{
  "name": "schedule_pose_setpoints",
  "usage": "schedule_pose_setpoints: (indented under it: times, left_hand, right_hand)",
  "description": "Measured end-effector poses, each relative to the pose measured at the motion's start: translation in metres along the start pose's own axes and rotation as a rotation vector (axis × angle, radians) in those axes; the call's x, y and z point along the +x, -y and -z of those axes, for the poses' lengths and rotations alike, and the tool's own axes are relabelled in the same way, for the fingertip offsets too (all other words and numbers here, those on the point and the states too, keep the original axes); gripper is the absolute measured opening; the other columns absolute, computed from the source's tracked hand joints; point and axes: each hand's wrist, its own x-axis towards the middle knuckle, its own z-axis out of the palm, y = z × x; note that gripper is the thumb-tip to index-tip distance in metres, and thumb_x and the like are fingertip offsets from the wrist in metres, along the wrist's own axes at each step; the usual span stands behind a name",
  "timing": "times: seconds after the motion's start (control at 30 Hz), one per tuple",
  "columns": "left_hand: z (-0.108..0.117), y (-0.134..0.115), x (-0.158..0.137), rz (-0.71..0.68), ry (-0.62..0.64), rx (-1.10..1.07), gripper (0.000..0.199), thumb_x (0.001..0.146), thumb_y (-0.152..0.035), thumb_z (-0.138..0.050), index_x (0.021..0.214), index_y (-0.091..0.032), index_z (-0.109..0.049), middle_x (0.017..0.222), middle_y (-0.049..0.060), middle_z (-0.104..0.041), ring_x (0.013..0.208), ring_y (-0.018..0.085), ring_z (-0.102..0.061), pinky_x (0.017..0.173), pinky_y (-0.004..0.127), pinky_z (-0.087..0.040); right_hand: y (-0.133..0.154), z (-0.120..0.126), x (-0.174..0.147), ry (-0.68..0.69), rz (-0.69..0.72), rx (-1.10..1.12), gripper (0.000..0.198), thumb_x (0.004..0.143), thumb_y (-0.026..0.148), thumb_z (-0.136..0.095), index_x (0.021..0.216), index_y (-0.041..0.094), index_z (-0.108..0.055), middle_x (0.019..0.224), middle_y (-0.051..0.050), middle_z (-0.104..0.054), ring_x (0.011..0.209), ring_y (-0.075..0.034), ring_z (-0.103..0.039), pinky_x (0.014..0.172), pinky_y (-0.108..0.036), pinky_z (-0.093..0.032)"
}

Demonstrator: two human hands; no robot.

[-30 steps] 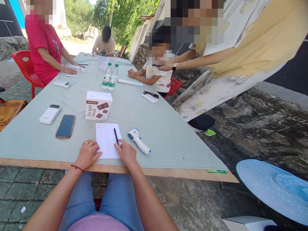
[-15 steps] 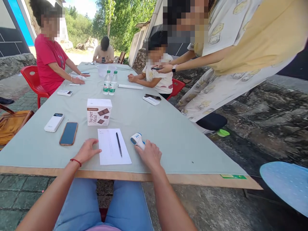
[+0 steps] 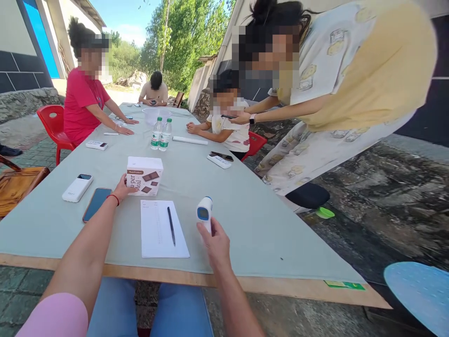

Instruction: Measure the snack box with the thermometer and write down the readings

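Observation:
My right hand (image 3: 218,243) grips a white and blue infrared thermometer (image 3: 205,209), held upright with its small screen facing me. At the lower left corner of a white Su-per Meal box (image 3: 151,164), my left hand (image 3: 122,189) has its thumb across the front and its fingers at the side, partly hidden. The box stands upright on the table. Between my arms lies a sheet of paper (image 3: 154,236) with faint writing and a black pen (image 3: 171,225) on it. Beside my left forearm, which covers part of it, is a phone (image 3: 94,208).
A white power bank (image 3: 77,188) lies left of the phone. Two water bottles (image 3: 160,135) stand behind the box, before a clear basin (image 3: 149,114). Several people sit or stand around the cloth-covered table (image 3: 266,229); one leans in from the right holding a phone.
My left hand has moved from the paper's left edge forward to the box and taken hold of its corner. My right hand has raised the thermometer from lying tilted to upright.

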Motion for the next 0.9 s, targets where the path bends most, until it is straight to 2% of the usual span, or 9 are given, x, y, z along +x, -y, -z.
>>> schedule_pose_setpoints:
  times: [0.13,0.23,0.33,0.37,0.43,0.5,0.6,0.73,0.9]
  left_hand:
    - [0.002,0.003,0.006,0.03,-0.125,-0.027,0.077,0.031,-0.013,-0.095,0.101,-0.016,-0.061,0.1,0.008,-0.072,0.101,0.027,-0.067,0.101,0.051,-0.049]
    - [0.003,0.0,0.002,0.018,-0.23,-0.065,0.073,0.037,-0.017,-0.096,0.1,-0.018,-0.06,0.103,0.008,-0.071,0.104,0.026,-0.066,0.1,0.045,-0.05]
    - [0.001,-0.003,-0.018,0.01,-0.295,-0.126,0.068,0.049,-0.032,-0.095,0.104,-0.02,-0.058,0.111,0.009,-0.07,0.103,0.025,-0.067,0.091,0.042,-0.054]
    - [0.0,-0.002,-0.029,0.018,-0.291,-0.164,0.066,0.055,-0.041,-0.092,0.107,-0.021,-0.058,0.112,0.009,-0.071,0.099,0.024,-0.069,0.086,0.041,-0.056]
    - [-0.005,0.002,-0.052,0.067,-0.254,-0.331,0.065,0.057,-0.048,-0.091,0.108,-0.021,-0.061,0.11,0.008,-0.072,0.093,0.024,-0.07,0.079,0.04,-0.057]
    - [-0.011,0.008,-0.074,0.043,-0.214,-0.439,0.066,0.053,-0.044,-0.093,0.107,-0.019,-0.064,0.108,0.008,-0.074,0.092,0.023,-0.071,0.079,0.037,-0.057]
    - [-0.018,0.018,-0.094,0.05,-0.2,-0.462,0.063,0.051,-0.039,-0.094,0.103,-0.018,-0.066,0.101,0.008,-0.076,0.085,0.022,-0.071,0.076,0.035,-0.057]
    - [-0.021,0.021,-0.1,0.033,-0.169,-0.425,0.061,0.049,-0.038,-0.095,0.099,-0.016,-0.067,0.093,0.005,-0.076,0.077,0.018,-0.069,0.071,0.031,-0.054]
    - [-0.021,0.018,-0.101,0.034,-0.152,-0.402,0.061,0.05,-0.044,-0.093,0.098,-0.016,-0.068,0.091,0.006,-0.076,0.076,0.02,-0.07,0.07,0.032,-0.053]
  right_hand:
    - [0.03,-0.019,-0.017,0.105,-0.085,0.228,0.051,0.063,0.06,-0.073,0.092,0.018,-0.069,0.08,-0.003,-0.071,0.07,-0.019,-0.061,0.063,-0.03,-0.048]
    - [0.05,-0.034,-0.027,0.157,-0.16,0.273,0.046,0.062,0.061,-0.075,0.075,0.019,-0.065,0.061,0.001,-0.061,0.056,-0.016,-0.052,0.052,-0.027,-0.042]
    - [0.068,-0.047,-0.04,0.184,-0.203,0.342,0.045,0.06,0.06,-0.078,0.074,0.019,-0.064,0.057,0.002,-0.058,0.054,-0.015,-0.05,0.049,-0.026,-0.04]
    - [0.074,-0.052,-0.045,0.202,-0.195,0.377,0.044,0.06,0.059,-0.078,0.075,0.019,-0.064,0.059,0.002,-0.059,0.055,-0.015,-0.051,0.05,-0.026,-0.041]
    - [0.086,-0.06,-0.056,0.265,-0.159,0.46,0.041,0.065,0.057,-0.075,0.077,0.02,-0.064,0.062,0.002,-0.06,0.058,-0.015,-0.053,0.053,-0.026,-0.043]
    - [0.098,-0.068,-0.067,0.344,-0.133,0.54,0.038,0.069,0.056,-0.071,0.077,0.02,-0.063,0.065,0.001,-0.062,0.06,-0.014,-0.053,0.056,-0.026,-0.045]
    - [0.11,-0.08,-0.079,0.43,-0.153,0.618,0.036,0.071,0.055,-0.071,0.073,0.02,-0.061,0.064,0.001,-0.061,0.055,-0.013,-0.052,0.054,-0.026,-0.044]
    - [0.114,-0.092,-0.085,0.437,-0.209,0.663,0.037,0.068,0.054,-0.074,0.074,0.02,-0.061,0.06,0.002,-0.061,0.051,-0.013,-0.052,0.051,-0.026,-0.043]
    - [0.113,-0.098,-0.086,0.378,-0.218,0.62,0.035,0.066,0.053,-0.073,0.068,0.021,-0.058,0.056,0.002,-0.06,0.049,-0.013,-0.051,0.05,-0.027,-0.042]
